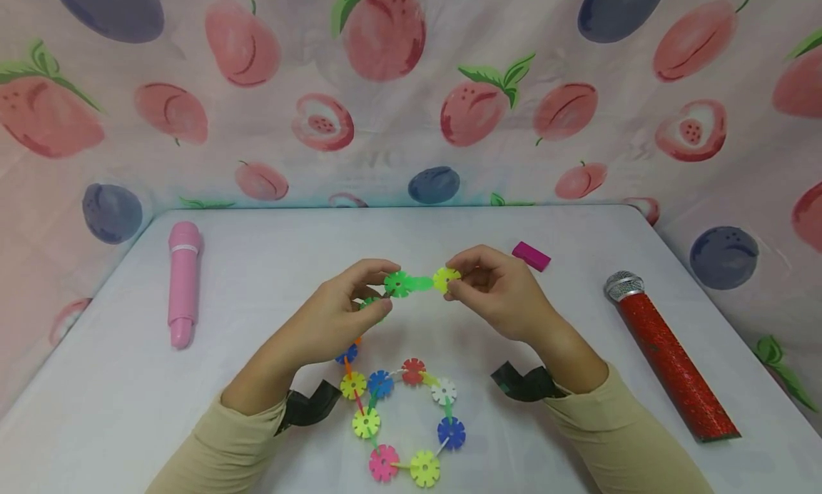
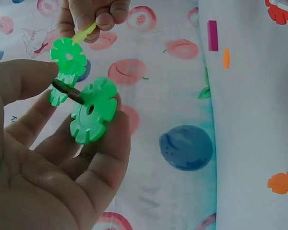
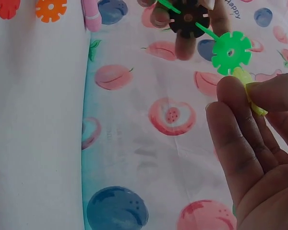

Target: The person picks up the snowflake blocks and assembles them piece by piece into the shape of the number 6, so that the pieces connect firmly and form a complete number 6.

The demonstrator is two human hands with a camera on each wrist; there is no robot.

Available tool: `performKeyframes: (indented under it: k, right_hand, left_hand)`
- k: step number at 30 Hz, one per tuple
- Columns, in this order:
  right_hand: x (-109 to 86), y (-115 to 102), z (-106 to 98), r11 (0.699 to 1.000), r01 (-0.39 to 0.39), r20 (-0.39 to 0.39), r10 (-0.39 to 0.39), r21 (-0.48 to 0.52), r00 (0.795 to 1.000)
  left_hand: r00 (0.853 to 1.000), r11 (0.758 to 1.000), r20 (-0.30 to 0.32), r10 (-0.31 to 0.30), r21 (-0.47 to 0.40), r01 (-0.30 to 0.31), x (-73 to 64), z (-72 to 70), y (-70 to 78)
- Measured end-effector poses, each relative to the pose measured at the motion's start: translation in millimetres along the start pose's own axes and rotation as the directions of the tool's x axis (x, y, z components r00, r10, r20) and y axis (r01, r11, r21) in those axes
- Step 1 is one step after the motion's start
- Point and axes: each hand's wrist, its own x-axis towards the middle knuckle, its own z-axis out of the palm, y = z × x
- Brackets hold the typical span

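Observation:
Pinched in my right hand [image 1: 504, 294] is a yellow notched plastic disc [image 3: 252, 91], edge-on in the right wrist view. It meets a green disc [image 3: 232, 52], which links to a dark brown disc [image 3: 188, 20]. My left hand [image 1: 334, 312] grips that brown disc, its thumb at the edge in the left wrist view. Another green disc [image 2: 93, 112] slots onto the brown one, in front of the left fingers. Below the hands, a ring of joined coloured discs lies on the table, including a pink disc [image 1: 384, 463] and a red disc [image 1: 414, 371].
A pink microphone [image 1: 184, 287] lies at the left and a red glitter microphone [image 1: 674, 365] at the right. Behind the right hand is a small magenta block [image 1: 531, 256]. The white table [image 1: 270, 237] ends at a fruit-patterned cloth [image 1: 385, 123].

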Motion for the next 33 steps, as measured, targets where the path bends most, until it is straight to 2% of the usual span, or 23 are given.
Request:
performKeyframes:
  k: [6, 12, 24, 33]
  right_hand:
    - [-0.2, 0.1, 1.0, 0.997, 0.064, -0.003, -0.064, 0.043, 0.998]
    - [-0.3, 0.8, 0.7, 0.989, 0.112, 0.006, -0.113, 0.096, 0.994]
    - [0.1, -0.2, 1.8, 0.991, 0.118, 0.019, -0.119, 0.068, 0.993]
    - [-0.2, 1.9, 5.9, 0.989, 0.09, -0.019, -0.088, 0.116, 0.996]
  left_hand:
    - [0.998, 0.998, -0.035, 0.059, -0.004, -0.059, -0.3, 1.4, 0.6]
    - [0.994, 0.997, -0.072, 0.08, 0.007, -0.08, -0.3, 1.9, 0.4]
    - [0.996, 0.998, -0.072, 0.054, -0.024, -0.056, -1.6, 4.5, 3.2]
    - [0.988, 0.995, -0.12, 0.097, -0.003, -0.098, -1.6, 7.6, 2.2]
